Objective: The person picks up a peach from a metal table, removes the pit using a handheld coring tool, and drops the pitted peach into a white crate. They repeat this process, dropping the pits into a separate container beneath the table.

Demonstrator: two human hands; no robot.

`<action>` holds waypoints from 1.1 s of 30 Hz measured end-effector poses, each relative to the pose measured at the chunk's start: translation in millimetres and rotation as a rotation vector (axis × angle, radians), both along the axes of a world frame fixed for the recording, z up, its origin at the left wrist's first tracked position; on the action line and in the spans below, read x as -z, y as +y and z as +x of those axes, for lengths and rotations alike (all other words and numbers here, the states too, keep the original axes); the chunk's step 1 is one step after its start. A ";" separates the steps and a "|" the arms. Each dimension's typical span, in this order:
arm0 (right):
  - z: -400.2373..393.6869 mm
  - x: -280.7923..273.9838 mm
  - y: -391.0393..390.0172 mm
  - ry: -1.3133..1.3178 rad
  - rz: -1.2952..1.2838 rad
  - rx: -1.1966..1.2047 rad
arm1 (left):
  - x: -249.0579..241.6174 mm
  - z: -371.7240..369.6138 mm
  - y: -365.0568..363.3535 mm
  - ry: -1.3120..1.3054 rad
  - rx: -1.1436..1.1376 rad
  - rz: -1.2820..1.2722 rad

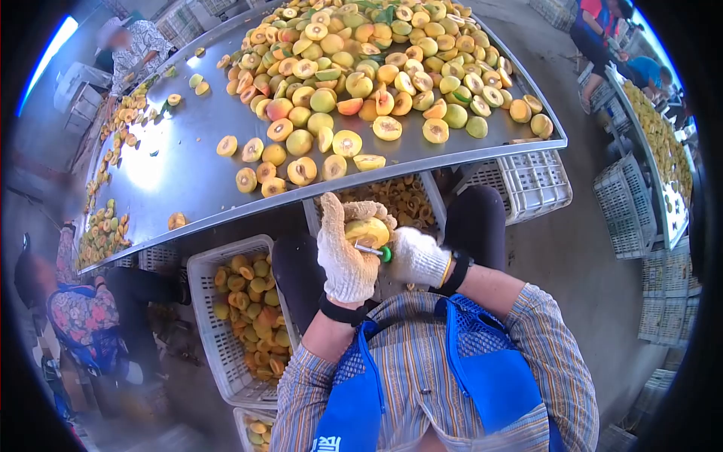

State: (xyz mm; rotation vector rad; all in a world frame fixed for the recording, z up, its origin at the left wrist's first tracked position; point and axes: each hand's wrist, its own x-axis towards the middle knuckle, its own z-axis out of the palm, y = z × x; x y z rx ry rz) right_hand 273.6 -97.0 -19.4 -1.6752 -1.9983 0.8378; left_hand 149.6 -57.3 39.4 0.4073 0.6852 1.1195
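Gloved in white and stained brown, my left hand (345,252) holds a yellow halved fruit (367,232) between thumb and fingers, just beyond the table's near edge. My right hand (416,256), also in a white glove, is closed around a small tool (374,251) with a green end and a metal shaft. The tool's metal part lies against the fruit; its tip is hidden. Below both hands is a crate (434,197) with fruit pieces. On the metal table (196,192) lies a large heap of halved fruits (348,143), cut faces and pits showing on many.
A white crate of fruit halves (197,282) stands left of my legs, and a white crate (536,181) sits under the table at right. Co-workers are at the table's left side and at another table (654,162) far right, beside stacked crates.
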 end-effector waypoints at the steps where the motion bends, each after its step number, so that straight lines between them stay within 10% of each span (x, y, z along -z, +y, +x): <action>1: -5.8 23.1 -7.2 0.138 0.158 -0.033 | -3.8 -2.0 2.1 -0.027 0.046 0.032; 3: -11.7 36.6 -10.7 0.214 0.302 -0.001 | -4.3 -6.8 9.2 -0.135 0.106 0.004; 7: 2.5 4.8 -12.4 0.470 -0.209 -0.265 | -6.9 -6.3 13.0 -0.132 0.197 0.017; 11: 11.9 -31.7 -1.4 0.005 -0.149 -0.119 | -6.3 -4.5 18.4 0.197 0.165 0.112; 19: -5.4 1.6 -29.1 0.820 -0.291 -0.334 | 26.8 -0.2 17.6 -0.536 0.622 0.399; 21: -0.1 -40.9 -15.0 0.728 -0.764 -0.191 | 23.2 6.0 24.2 -0.465 0.387 0.189; 25: 9.1 -39.9 -6.0 0.813 -0.668 -0.152 | 25.2 -14.0 45.0 -0.178 -0.044 -0.224; 27: 23.8 -36.6 4.8 0.477 -0.558 0.115 | 27.4 -43.5 50.4 -0.046 -0.091 -0.160; 28: 24.6 -47.3 22.8 -0.104 -0.657 0.172 | 29.2 -59.9 49.0 -0.023 -0.113 -0.107; 33: 61.2 19.1 18.9 -0.298 -0.218 0.070 | 45.7 -175.5 41.6 0.220 -0.260 -0.092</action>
